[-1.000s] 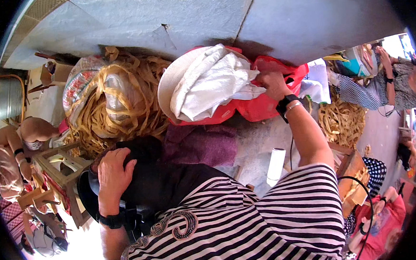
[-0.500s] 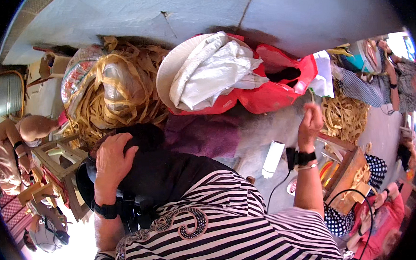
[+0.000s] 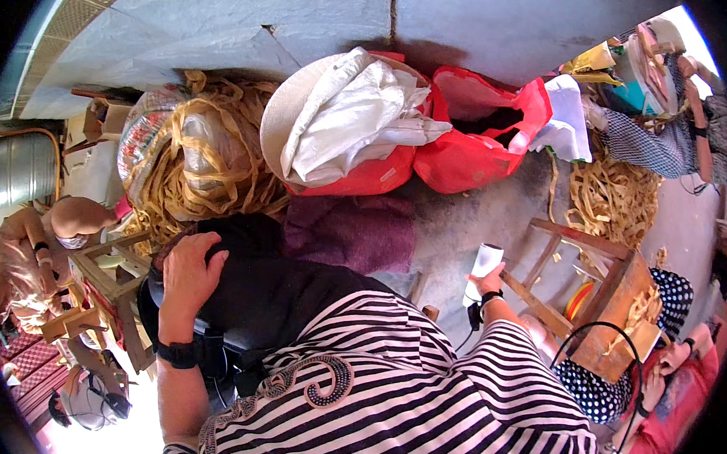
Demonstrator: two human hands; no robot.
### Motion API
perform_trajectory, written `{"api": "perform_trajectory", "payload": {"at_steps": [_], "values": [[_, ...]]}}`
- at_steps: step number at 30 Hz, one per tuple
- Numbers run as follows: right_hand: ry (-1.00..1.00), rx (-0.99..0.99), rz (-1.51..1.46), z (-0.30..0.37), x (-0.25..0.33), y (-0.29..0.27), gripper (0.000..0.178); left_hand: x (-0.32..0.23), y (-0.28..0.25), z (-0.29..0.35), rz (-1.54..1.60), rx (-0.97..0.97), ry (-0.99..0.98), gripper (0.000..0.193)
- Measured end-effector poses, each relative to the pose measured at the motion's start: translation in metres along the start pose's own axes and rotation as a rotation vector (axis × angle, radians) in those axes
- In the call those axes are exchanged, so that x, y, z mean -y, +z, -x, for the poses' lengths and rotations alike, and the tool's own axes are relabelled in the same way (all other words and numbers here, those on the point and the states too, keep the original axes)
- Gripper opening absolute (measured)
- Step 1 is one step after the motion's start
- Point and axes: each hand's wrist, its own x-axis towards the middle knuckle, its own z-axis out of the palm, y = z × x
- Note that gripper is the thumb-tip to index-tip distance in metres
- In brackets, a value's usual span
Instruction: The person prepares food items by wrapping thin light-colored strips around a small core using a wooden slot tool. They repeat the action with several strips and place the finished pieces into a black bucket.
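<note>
My left hand [image 3: 189,267] rests on my knee in black trousers [image 3: 257,254], its fingers stretched out and holding nothing. Low on my right side, my right hand [image 3: 492,281] is closed around a white bar-shaped device [image 3: 486,259]. A black cable [image 3: 472,324] runs from near that hand toward my body. Part of the right hand's fingers is hidden behind the device. A purple cloth [image 3: 351,232] lies on the floor just ahead of my legs.
Ahead stand a red bag [image 3: 490,119], a white sack [image 3: 357,119] and a bundle of tan strips [image 3: 201,154]. A wooden stool frame [image 3: 543,312] and loose strips [image 3: 611,195] are at the right. Other people sit on both sides, one in pink [image 3: 682,399].
My right hand has come down and back from its raised place and now grips the white device. The left hand stays on the knee. The view has shifted slightly.
</note>
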Motion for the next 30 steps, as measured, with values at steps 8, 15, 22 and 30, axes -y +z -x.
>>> {"api": "perform_trajectory", "payload": {"at_steps": [8, 15, 22, 30], "values": [[0.087, -0.171, 0.021, 0.007, 0.031, -0.008, 0.102, -0.002, -0.001, -0.005, -0.039, 0.071, -0.058, 0.026], [-0.079, 0.188, 0.315, 0.016, 0.053, -0.051, 0.079, 0.000, -0.003, -0.001, -0.007, 0.042, -0.054, 0.025], [0.061, 0.525, 0.851, 0.022, 0.056, -0.050, 0.061, -0.003, -0.004, -0.005, -0.012, 0.051, -0.067, 0.025], [0.073, 0.635, 0.930, 0.004, 0.065, -0.024, 0.063, -0.002, -0.007, -0.004, -0.004, -0.014, 0.000, 0.024]]}}
